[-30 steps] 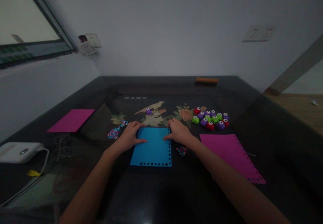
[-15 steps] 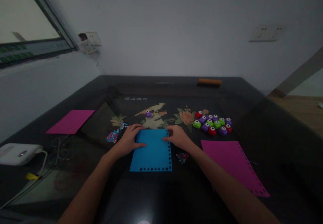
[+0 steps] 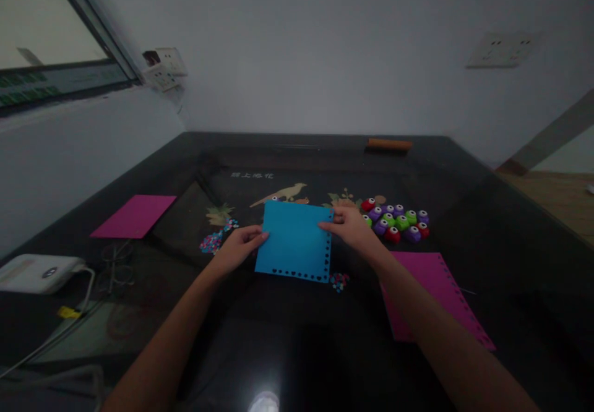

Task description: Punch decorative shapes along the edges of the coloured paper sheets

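Note:
A blue sheet of paper is held up off the dark table, with small shapes punched along its right and bottom edges. My left hand pinches its left edge between thumb and fingers. At the upper right edge my right hand grips the sheet the same way. Small paper cut-outs lie by the sheet's lower right corner. More colourful cut-outs are piled left of my left hand. Behind the sheet's top edge, a purple punch is mostly hidden.
Several red, green and purple punches stand right of my right hand. A punched pink sheet lies partly under my right forearm. Another pink sheet and a white device with a cable are at left. A brown roll lies at the back.
The blue sheet has been lifted from the table and moved up and to the right, held by both hands. It now covers most of the single purple punch.

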